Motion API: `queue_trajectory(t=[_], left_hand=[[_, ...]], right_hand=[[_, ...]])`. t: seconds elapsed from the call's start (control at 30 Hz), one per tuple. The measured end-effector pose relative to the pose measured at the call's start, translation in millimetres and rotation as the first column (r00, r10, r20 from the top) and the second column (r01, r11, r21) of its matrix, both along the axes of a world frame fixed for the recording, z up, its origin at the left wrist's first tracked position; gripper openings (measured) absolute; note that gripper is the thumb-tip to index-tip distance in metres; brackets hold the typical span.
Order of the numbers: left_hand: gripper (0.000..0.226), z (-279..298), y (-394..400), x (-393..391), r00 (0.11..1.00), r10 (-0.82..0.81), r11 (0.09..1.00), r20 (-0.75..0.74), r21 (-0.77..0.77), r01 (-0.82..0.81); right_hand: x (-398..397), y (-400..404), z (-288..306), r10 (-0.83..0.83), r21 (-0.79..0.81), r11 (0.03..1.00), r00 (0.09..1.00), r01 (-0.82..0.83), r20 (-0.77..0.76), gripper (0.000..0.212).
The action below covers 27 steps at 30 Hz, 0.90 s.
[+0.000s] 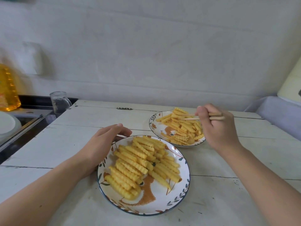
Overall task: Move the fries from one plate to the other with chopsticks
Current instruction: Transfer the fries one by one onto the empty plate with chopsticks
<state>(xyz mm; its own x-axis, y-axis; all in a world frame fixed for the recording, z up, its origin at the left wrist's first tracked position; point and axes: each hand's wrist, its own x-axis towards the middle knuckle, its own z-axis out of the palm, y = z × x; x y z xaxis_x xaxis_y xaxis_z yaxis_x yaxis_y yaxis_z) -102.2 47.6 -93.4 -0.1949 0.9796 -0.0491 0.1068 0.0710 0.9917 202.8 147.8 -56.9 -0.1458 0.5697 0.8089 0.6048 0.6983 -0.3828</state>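
Crinkle-cut fries (180, 126) heap on the far plate (156, 128); more lie on the near plate (162, 203). The right hand (218, 128) pinches chopsticks (190, 117), tips over the far pile, perhaps touching a fry. The left hand (104, 144), relaxed, cups the near plate's rim. Fries look light, stiff, greasy: pinch mid-length.

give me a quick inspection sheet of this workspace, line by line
surface: white plank table, worn, with dark cracks.
job's things: near plate and far plate, both holding crinkle fries; chopsticks with tips over the far plate's fries.
clutter: glass mug at the table's far left corner.
hands: left hand rests against the near plate's rim; right hand grips the chopsticks.
cables: nothing seen.
surroundings: pale wall; oil bottle and white dish on the dark counter to the left.
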Motion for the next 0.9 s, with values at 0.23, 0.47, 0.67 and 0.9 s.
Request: queue_trajectory(t=[0.23, 0.47, 0.67, 0.9], left_hand=[[0.046, 0.4, -1.6, 1.0, 1.000, -0.001, 1.000, 0.002, -0.004, 0.001], [0.046, 2.6, -2.3, 2.8, 1.000, 0.006, 1.000, 0.008, -0.007, -0.006], [0.046, 2.2, -1.8, 2.7, 1.000, 0.006, 1.000, -0.001, 0.006, -0.006], [0.047, 1.7, -1.1, 2.4, 1.000, 0.005, 1.000, 0.001, 0.004, -0.005]], right_hand=[[-1.4, -8.0, 5.4, 0.035, -0.045, 0.998, 0.979, -0.045, -0.201, 0.045], [5.6, -36.1, 47.7, 0.126, -0.161, 0.918, 0.651, -0.363, -0.749, 0.062], [19.2, -54.3, 67.3, 0.125, -0.380, 0.726, 0.654, -0.572, -0.746, 0.059], [1.8, -70.2, 63.9, 0.185, -0.525, 0.645, 0.780, -0.555, -0.598, 0.058]])
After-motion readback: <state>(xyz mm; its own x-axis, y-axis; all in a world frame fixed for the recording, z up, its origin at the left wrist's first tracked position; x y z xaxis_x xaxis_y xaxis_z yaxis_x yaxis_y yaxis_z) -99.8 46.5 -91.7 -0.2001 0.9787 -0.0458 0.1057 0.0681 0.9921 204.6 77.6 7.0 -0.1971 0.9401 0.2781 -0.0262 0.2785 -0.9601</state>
